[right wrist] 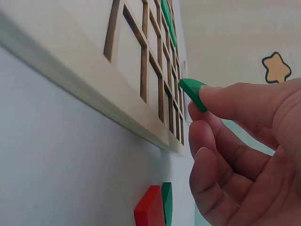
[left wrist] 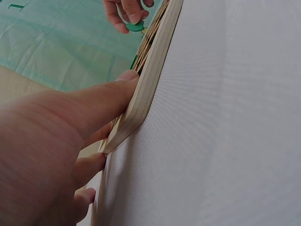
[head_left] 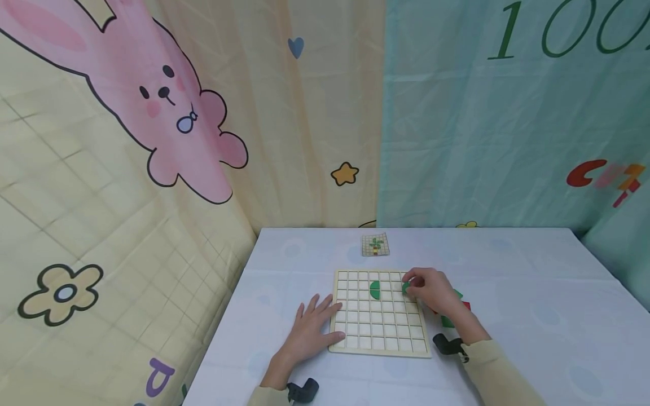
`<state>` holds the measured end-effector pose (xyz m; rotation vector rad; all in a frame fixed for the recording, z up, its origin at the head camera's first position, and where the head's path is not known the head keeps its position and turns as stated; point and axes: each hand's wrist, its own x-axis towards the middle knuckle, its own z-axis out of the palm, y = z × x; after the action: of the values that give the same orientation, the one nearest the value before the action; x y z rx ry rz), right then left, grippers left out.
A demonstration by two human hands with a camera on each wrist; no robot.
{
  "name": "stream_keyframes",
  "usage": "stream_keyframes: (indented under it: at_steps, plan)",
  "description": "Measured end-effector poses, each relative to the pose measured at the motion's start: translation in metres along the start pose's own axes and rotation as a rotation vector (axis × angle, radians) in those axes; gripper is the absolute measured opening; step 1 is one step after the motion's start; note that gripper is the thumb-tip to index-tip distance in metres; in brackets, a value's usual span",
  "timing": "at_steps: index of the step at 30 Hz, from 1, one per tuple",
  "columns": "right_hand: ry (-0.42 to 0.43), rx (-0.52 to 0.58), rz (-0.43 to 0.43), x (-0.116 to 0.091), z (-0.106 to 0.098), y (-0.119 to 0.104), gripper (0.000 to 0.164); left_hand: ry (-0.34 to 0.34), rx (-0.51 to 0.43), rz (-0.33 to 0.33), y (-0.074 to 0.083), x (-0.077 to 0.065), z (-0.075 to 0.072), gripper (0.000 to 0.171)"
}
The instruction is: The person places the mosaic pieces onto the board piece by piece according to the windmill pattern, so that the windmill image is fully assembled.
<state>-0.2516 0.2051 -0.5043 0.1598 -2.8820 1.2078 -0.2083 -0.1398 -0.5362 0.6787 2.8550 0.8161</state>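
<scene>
A wooden grid board [head_left: 381,354] lies on the table with two green quarter-round tiles [head_left: 374,290] set side by side in its upper part. My left hand [head_left: 312,327] rests at the board's left edge, fingers spread, its thumb [left wrist: 106,101] touching the rim. Over the upper right of the grid, my right hand [head_left: 431,288] pinches a small green tile [right wrist: 192,91] with a curved edge between thumb and fingers. That tile is held above the board, partly covered by the fingertips.
Loose tiles lie right of the board, partly under the right forearm, among them a red one [right wrist: 150,207] and a green one [head_left: 447,321]. Behind the board is a pattern card [head_left: 375,245] showing a green figure. Printed curtains [head_left: 315,113] hang past the table's far edge.
</scene>
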Motion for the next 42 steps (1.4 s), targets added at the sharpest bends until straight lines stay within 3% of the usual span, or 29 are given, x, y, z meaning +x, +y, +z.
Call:
stream_keyframes:
  at_steps: [21,42]
  plan:
    - [0.007,0.006,0.017,0.001,0.017,-0.012,0.012,-0.006,0.003,0.004,0.001,0.001,-0.002,0.070]
    - [0.003,-0.006,-0.031,0.000,0.033,-0.023,0.015,0.003,0.019,-0.007,0.000,0.001,0.000,0.070]
